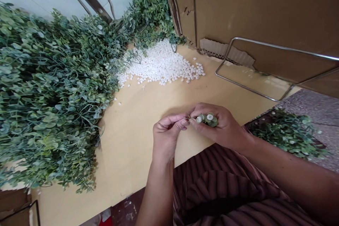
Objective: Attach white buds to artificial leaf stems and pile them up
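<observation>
Both hands meet over the front edge of the table, fingertips almost touching. My right hand [219, 123] is closed around an artificial leaf sprig [208, 118] that carries small white flower heads among green leaves. My left hand [169, 132] pinches at the thin stem end of the same sprig, thumb against forefinger. Exactly what lies between the left fingertips is partly hidden. Beyond the hands, a heap of small white flower heads [164, 63] is spread on the tabletop [137, 130].
A large mass of artificial greenery [53, 95] covers the left side. At the back right stands a cardboard box [254, 10], with a bent metal wire frame [249, 86] before it. More greenery [288, 134] lies lower right, beside my lap.
</observation>
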A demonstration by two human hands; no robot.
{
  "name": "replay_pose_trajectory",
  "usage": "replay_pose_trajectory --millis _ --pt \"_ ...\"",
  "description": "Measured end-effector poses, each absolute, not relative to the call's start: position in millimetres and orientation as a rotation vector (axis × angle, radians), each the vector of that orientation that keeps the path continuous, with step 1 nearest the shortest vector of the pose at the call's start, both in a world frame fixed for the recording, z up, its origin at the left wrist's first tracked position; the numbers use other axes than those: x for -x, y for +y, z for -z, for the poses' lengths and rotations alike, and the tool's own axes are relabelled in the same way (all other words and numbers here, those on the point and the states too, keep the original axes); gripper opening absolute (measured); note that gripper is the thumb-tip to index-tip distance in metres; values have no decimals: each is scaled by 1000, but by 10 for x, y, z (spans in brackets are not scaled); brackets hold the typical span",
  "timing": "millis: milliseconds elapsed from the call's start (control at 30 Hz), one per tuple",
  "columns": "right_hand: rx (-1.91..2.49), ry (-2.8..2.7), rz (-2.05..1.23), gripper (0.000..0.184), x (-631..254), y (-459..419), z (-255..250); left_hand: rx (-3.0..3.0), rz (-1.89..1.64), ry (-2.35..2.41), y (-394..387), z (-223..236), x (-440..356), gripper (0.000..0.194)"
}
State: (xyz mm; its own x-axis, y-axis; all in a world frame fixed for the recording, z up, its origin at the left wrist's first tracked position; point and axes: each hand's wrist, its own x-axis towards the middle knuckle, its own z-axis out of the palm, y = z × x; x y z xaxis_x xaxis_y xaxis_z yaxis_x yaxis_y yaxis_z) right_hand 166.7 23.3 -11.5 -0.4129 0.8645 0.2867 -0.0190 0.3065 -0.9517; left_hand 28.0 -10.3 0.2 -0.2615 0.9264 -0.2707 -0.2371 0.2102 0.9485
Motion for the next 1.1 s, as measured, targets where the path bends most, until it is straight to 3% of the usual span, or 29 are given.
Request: replay_pose_trajectory --millis 1100 --pt "911 -1731 -1245 14 -1635 306 57 -754 -1233 1394 -91 -31 -312 18"
